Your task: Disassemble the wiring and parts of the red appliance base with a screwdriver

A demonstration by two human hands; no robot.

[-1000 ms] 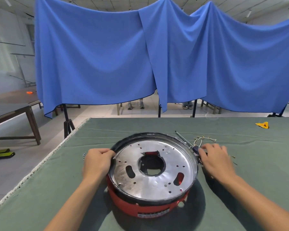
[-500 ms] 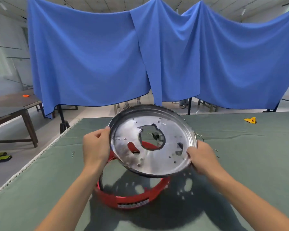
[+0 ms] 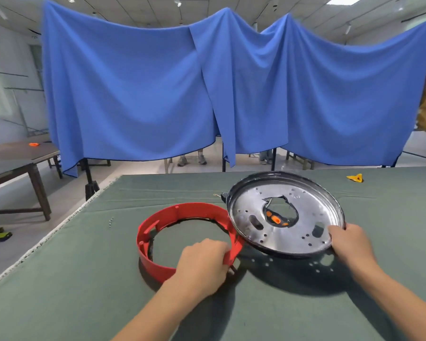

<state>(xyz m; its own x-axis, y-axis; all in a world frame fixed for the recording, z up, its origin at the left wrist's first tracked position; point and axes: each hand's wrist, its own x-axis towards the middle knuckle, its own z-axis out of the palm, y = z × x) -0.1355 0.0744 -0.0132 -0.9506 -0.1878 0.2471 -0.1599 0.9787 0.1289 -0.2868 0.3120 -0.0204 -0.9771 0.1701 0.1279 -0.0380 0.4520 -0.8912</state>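
The red appliance base (image 3: pixel 158 242) is now an empty red plastic ring lying on the green table cover (image 3: pixel 84 279). My left hand (image 3: pixel 204 262) grips the ring's near right rim. The round metal plate (image 3: pixel 285 212), shiny with a black rim and a ragged centre hole, is held tilted above the table to the right of the ring. My right hand (image 3: pixel 349 242) grips its near right edge. Through the centre hole an orange-and-black tool (image 3: pixel 276 219) shows on the table beneath. A wire end (image 3: pixel 217 195) sticks out behind the plate.
Small screws (image 3: pixel 111 221) lie on the cover left of the ring, near the table's left edge. A yellow object (image 3: pixel 354 178) sits at the far right. A blue curtain (image 3: pixel 207 94) hangs behind the table; a wooden table (image 3: pixel 17 158) stands at the left.
The metal plate has come off the red base and moved right, now held by my right hand alone. My left hand let go of the plate and took hold of the red ring.
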